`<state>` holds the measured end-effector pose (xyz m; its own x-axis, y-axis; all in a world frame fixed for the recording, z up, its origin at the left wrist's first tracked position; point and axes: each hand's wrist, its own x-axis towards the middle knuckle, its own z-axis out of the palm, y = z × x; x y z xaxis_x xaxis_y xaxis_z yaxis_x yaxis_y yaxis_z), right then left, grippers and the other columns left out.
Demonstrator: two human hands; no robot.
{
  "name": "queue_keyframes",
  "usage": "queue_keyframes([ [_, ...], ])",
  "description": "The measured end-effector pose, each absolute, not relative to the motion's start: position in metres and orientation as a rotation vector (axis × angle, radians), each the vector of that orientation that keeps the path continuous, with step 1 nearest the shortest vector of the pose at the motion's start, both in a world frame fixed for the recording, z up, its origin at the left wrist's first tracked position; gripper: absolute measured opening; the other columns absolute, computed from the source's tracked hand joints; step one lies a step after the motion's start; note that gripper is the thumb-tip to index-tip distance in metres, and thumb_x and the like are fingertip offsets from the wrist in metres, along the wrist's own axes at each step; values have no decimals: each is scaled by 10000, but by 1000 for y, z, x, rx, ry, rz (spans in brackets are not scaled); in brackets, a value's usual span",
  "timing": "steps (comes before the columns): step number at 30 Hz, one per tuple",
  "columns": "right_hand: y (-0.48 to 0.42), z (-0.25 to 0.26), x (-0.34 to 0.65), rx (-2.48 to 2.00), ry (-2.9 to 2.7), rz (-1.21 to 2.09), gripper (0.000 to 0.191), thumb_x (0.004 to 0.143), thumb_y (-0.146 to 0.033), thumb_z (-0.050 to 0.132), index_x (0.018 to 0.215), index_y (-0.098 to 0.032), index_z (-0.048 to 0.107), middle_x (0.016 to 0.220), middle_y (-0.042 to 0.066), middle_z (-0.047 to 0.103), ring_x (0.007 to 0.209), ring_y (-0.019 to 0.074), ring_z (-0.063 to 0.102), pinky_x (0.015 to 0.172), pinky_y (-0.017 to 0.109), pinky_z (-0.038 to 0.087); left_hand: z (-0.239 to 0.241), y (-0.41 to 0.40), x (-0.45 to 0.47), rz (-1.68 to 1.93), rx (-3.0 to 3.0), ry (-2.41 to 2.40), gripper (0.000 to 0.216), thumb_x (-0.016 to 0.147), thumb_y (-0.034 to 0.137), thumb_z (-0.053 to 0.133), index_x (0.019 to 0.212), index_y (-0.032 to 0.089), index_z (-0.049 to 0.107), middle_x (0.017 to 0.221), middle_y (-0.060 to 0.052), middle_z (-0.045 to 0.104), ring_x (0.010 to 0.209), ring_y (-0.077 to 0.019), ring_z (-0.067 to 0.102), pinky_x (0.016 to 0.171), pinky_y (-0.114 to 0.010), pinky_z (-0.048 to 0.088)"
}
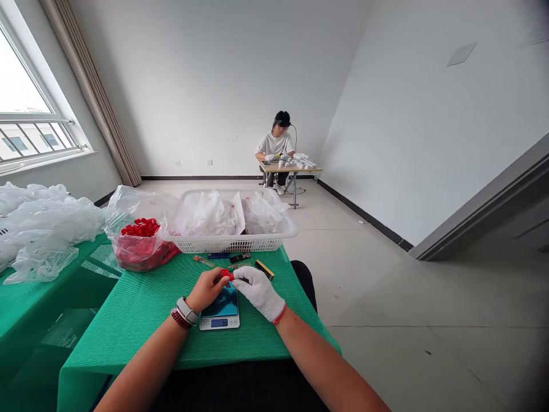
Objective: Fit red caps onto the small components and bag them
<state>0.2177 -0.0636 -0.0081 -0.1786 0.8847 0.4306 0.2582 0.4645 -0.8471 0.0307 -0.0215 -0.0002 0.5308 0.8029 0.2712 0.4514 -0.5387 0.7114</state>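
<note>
My left hand (207, 289) is bare, with a watch and a bead bracelet at the wrist, and its fingers are pinched on a small red piece (227, 275). My right hand (258, 290) wears a white knit glove and also grips that red piece from the right. Both hands meet just above a small digital scale (220, 313) that lies on the green mesh cloth of the table (141, 320). The red piece is mostly hidden by the fingers.
A white basket (234, 242) with clear plastic bags stands behind the scale. Left of it is a bag of red pieces (139, 243). Lighters and small tools (240, 258) lie before the basket. Crumpled bags (38, 226) cover the left table. A person works at a far desk (289, 169).
</note>
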Motion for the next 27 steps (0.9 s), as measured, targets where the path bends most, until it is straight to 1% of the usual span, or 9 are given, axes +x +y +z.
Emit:
queue_keyframes([
  [4, -63, -8, 217, -1010, -1645, 788, 145, 870, -285, 601, 919, -181, 689, 932, 39, 681, 878, 167, 628, 822, 293, 490, 1, -22, 33, 896, 2212, 1002, 239, 892, 383, 545, 902, 160, 633, 660, 5, 601, 585, -132, 510, 549, -231, 388],
  [7, -61, -10, 216, -1035, -1593, 813, 139, 856, -291, 606, 895, -176, 674, 908, 35, 670, 865, 166, 615, 813, 292, 485, 1, -23, 35, 939, 2201, 982, 199, 883, 353, 571, 933, 170, 632, 743, -16, 647, 620, -134, 539, 559, -230, 419],
  [10, -59, -13, 215, -998, -1503, 936, 126, 852, -291, 592, 848, -173, 637, 838, 17, 642, 783, 144, 586, 732, 266, 477, 2, -24, 37, 1021, 2187, 956, 187, 893, 317, 562, 996, 175, 627, 825, -33, 682, 651, -134, 565, 575, -231, 447],
  [12, -58, -14, 215, -944, -1413, 1067, 129, 857, -294, 573, 828, -175, 612, 774, 0, 616, 705, 124, 557, 661, 246, 467, 3, -24, 37, 1068, 2176, 956, 189, 902, 299, 550, 1025, 177, 624, 825, -32, 688, 645, -129, 571, 573, -227, 456],
  [14, -57, -15, 215, -922, -1357, 1106, 135, 858, -302, 570, 848, -175, 617, 775, 3, 619, 696, 122, 555, 651, 245, 472, 3, -24, 36, 1081, 2179, 981, 182, 897, 294, 557, 1018, 180, 633, 798, -25, 684, 621, -123, 560, 560, -222, 450],
  [18, -58, -15, 215, -973, -1335, 985, 195, 847, -302, 600, 991, -188, 666, 961, 46, 671, 847, 156, 610, 767, 282, 509, 2, -22, 34, 1031, 2232, 1046, 166, 856, 286, 605, 973, 179, 650, 746, -7, 663, 557, -105, 495, 530, -218, 413],
  [22, -61, -15, 214, -943, -1374, 1035, 213, 865, -273, 564, 1026, -191, 677, 881, 36, 686, 801, 153, 633, 771, 292, 529, 0, -22, 35, 962, 2288, 1062, 138, 840, 281, 609, 922, 176, 643, 659, 15, 605, 546, -105, 484, 525, -218, 387],
  [24, -61, -15, 213, -940, -1421, 1036, 211, 866, -267, 561, 1016, -187, 685, 905, 44, 690, 809, 155, 638, 773, 293, 533, 0, -22, 34, 948, 2297, 1062, 120, 833, 283, 616, 880, 173, 632, 643, 18, 585, 553, -109, 488, 526, -219, 380],
  [27, -61, -17, 212, -943, -1461, 1030, 211, 866, -276, 564, 1011, -184, 688, 974, 57, 687, 840, 160, 640, 786, 295, 534, 2, -23, 33, 965, 2301, 1037, 118, 836, 280, 619, 887, 174, 624, 670, 14, 583, 570, -111, 491, 538, -221, 383],
])
